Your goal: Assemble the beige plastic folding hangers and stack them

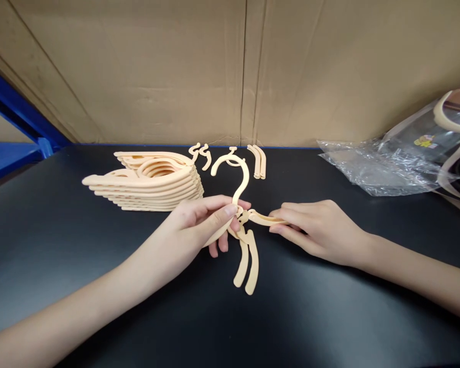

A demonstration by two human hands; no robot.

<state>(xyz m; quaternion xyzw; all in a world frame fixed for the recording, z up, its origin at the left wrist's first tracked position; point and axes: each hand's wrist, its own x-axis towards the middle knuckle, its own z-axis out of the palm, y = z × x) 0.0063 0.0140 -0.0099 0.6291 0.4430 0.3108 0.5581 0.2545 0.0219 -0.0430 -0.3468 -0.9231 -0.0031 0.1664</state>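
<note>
In the middle of the view, my left hand [207, 220] is closed around a cream plastic hanger [242, 186], near the base of its hook. The hook points up and away from me, and my fingers cover part of the body. My right hand [318, 227] pinches a curved hanger arm piece [266, 219] of the same colour. The inner end of this piece is close to the hanger's centre; whether the two are joined, I cannot tell. Below my left fingers lie two curved flat pieces [252, 263], their upper ends partly covered.
A stack of folded hangers [149, 184] stands at the left. Behind my hands lie small hook pieces [205, 156] and a pair of curved arms [257, 162]. Clear plastic bags [383, 166] rest at the right on the black table [176, 312]. Cardboard [157, 71] walls the back.
</note>
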